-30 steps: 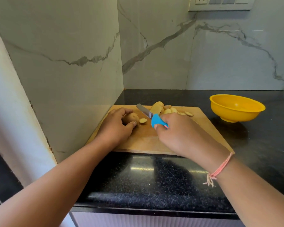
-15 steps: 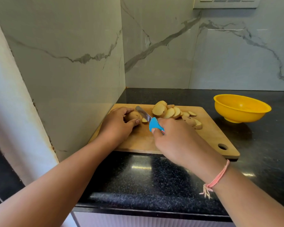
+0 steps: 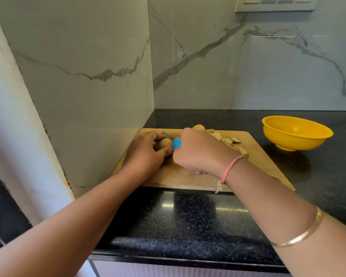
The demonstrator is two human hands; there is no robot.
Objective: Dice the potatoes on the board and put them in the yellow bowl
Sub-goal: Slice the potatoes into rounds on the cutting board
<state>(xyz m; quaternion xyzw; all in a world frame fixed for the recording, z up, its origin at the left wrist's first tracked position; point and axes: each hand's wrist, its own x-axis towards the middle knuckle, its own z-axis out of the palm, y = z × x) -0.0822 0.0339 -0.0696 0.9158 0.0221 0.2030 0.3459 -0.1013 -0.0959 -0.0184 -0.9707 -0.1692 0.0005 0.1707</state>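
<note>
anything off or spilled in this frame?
No spill: slices lie on the board, bowl upright, looks empty, on the counter. Only oddity: brown marks along the wall edge, left of the board.

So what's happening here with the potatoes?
Someone is cutting up potatoes on a wooden board. The left hand holds a small potato steady, and the right hand grips a blue-handled knife with its blade at that potato. Cut slices lie at the back of the board. The yellow bowl sits to the right on the black counter, with no potato visible inside.
</note>
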